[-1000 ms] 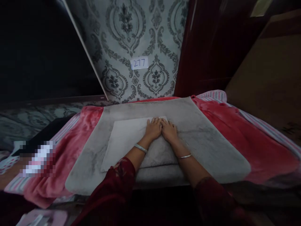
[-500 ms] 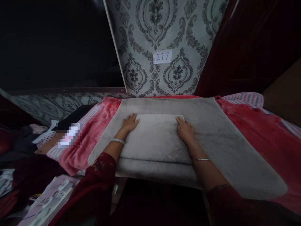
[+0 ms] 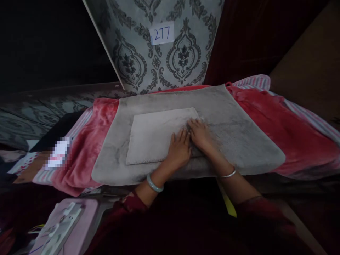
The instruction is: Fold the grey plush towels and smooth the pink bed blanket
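A light grey, plush rectangle of cloth (image 3: 154, 136) lies flat on a larger grey plush mat (image 3: 148, 104). My left hand (image 3: 179, 150) rests with fingers stretched out on the rectangle's right part, near its front corner. Just beside it, my right hand (image 3: 200, 134) lies with its fingers spread along the rectangle's right edge, palm down. The two hands nearly touch at the fingertips. Neither holds anything up. Whether the rectangle is a folded part or a separate piece, I cannot tell.
Under the mat, a red plush blanket (image 3: 300, 131) with striped edges spreads to both sides. A white power strip (image 3: 63, 226) lies on a pink surface (image 3: 89, 212) at lower left. A dark screen (image 3: 47, 46) stands behind, beside a wall label reading 277 (image 3: 162, 33).
My left hand has moved from the rectangle's left edge across to its right part, next to my right hand. The view has turned and shifted, so the surface appears tilted.
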Tool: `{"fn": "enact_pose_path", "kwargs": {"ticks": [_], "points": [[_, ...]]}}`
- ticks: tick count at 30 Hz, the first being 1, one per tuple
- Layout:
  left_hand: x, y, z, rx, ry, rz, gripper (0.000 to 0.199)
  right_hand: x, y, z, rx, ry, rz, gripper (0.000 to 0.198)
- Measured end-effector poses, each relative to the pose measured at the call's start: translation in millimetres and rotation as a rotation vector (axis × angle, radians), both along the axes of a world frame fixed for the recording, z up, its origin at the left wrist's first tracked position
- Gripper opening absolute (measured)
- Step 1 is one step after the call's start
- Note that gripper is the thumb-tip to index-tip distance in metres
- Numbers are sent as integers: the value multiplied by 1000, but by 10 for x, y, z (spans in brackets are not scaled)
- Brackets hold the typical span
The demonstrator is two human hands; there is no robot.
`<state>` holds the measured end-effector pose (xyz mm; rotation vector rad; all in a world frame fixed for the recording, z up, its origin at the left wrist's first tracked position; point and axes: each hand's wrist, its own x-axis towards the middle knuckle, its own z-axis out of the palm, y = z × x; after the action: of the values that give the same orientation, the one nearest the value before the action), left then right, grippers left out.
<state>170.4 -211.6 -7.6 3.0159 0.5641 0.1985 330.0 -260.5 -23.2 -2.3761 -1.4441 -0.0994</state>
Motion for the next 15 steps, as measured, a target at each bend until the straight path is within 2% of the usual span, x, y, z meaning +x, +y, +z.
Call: {"fn": "enact_pose_path", "kwargs": {"ticks": [3, 7, 11, 15], "points": [[54, -167, -144, -16, 3, -25, 62, -216, -147, -98, 8, 4, -4, 57], [-124, 15, -136, -33, 15, 38, 67, -248, -168, -170, 58, 0, -22, 56], [-667, 386, -76, -18, 55, 276, 72, -209, -148, -193, 85, 6, -24, 56], [-1317, 723, -122, 22, 13, 542, 68, -212, -154, -213, 115, 20, -13, 56]]}}
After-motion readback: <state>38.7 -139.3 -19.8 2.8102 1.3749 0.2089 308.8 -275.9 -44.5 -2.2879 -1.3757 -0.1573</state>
